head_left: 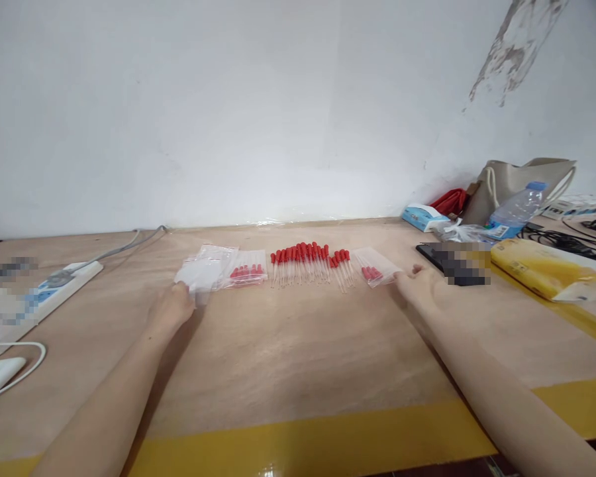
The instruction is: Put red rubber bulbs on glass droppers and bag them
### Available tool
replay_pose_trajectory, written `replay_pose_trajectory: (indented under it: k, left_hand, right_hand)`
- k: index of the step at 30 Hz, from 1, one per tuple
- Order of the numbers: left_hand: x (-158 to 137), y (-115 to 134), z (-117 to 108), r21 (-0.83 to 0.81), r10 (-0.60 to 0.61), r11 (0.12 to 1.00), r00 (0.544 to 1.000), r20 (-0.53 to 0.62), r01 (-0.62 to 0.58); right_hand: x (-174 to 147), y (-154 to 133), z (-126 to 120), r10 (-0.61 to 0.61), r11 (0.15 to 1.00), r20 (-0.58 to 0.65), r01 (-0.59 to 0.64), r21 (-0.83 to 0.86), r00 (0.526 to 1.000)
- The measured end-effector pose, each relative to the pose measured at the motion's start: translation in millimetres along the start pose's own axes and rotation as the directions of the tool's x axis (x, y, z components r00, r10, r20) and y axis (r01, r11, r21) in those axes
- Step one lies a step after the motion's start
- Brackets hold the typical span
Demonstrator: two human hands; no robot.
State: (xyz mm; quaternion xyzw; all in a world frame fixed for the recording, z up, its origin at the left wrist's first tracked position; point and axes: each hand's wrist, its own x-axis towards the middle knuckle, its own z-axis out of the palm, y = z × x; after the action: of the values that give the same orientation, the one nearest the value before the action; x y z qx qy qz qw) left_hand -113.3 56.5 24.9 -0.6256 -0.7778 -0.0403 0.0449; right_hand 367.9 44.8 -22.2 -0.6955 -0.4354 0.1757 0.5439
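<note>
My left hand (173,306) is closed on the near left edge of a stack of clear plastic bags (209,265) with something white in or under them. Beside that stack lies another clear bag holding red rubber bulbs (248,271). Several glass droppers (302,262) with red bulbs lie side by side in the middle, bulbs toward the wall. On the right, my right hand (420,286) pinches the lower right corner of a small clear bag (377,262) with a few red bulbs inside. Some fingertips of both hands are hidden.
At the left are a power strip (74,281) and a white mouse-like object (0,376). Right of my right hand lie a dark phone (447,265), a yellow tissue pack (541,265), a plastic bottle (519,209) and a grey bag (521,175). Yellow tape (298,440) lines the table's front edge.
</note>
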Motion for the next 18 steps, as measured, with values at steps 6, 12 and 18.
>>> replay_pose_trajectory:
  k: [6, 12, 18]
  left_hand:
    - [-45, 58, -25, -0.265, 0.63, 0.674, 0.724, -0.28, -0.689]
    - [-90, 107, 3, -0.386, 0.852, 0.431, 0.509, -0.122, -0.816]
    - [-90, 110, 10, -0.478, 0.822, 0.416, 0.545, -0.166, -0.773]
  right_hand:
    - [-6, -21, 14, -0.234, 0.902, 0.091, 0.251, -0.35, 0.968]
    - [6, -44, 63, -0.127, 0.881, 0.23, 0.217, -0.421, 0.965]
    - [32, -49, 85, 0.129, 0.912, 0.242, -0.019, -0.411, 0.962]
